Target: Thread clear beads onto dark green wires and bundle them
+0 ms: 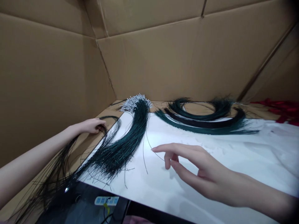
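Note:
My left hand (93, 125) is at the left edge of the white board, its fingers closed round loose thin black strands (111, 119) that trail down past the forearm. Beside it lies a thick bundle of dark green strands (137, 127) with white bead-like tips (133, 103) at its far end. My right hand (198, 168) hovers over the white surface (161, 193), index finger stretched out and thumb apart. One thin stray strand (149, 143) from the bundle passes by that index fingertip; whether they touch I cannot tell.
Curved dark green bundles (187, 124) and a black bundle (205, 124) lie at the back. Red ribbon-like material (285, 109) sits at the far right. Cardboard walls (163, 62) enclose the back and left. A power strip (106, 201) shows below the front edge.

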A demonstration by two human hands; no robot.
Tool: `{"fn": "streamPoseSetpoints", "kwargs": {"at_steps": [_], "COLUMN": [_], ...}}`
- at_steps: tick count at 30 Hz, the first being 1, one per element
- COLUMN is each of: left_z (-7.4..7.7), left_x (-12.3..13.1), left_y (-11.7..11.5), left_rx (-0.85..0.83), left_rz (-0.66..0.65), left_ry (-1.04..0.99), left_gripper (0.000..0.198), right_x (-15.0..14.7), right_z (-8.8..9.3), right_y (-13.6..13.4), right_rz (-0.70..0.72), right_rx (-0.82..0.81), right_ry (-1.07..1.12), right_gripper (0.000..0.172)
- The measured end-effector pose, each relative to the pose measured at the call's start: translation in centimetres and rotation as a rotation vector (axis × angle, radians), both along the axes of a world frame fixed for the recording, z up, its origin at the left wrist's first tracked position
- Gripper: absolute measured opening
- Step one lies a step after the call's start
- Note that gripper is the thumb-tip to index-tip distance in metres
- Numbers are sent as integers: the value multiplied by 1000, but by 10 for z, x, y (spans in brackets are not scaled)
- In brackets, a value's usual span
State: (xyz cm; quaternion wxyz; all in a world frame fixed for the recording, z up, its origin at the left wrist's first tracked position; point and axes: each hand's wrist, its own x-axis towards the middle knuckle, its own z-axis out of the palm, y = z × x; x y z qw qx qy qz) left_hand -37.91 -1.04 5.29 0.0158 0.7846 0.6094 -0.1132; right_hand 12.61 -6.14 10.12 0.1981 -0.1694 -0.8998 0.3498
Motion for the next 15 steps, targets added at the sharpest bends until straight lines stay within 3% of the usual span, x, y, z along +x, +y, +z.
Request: {"fn": "streamPoseSetpoints", "kwargs": {"at_steps": [15], "left_z": [6], "left_x": [7], "left_y": [-2], "left_rx": [-10], "left_rz": [-4], "left_ry": [-42], "left_gripper": [18], "right_x": [-1], "right_z": [-3], "right_y": [3], "right_rz": [1], "right_rx": [1], "right_ry": [4], "right_gripper": [57]}}
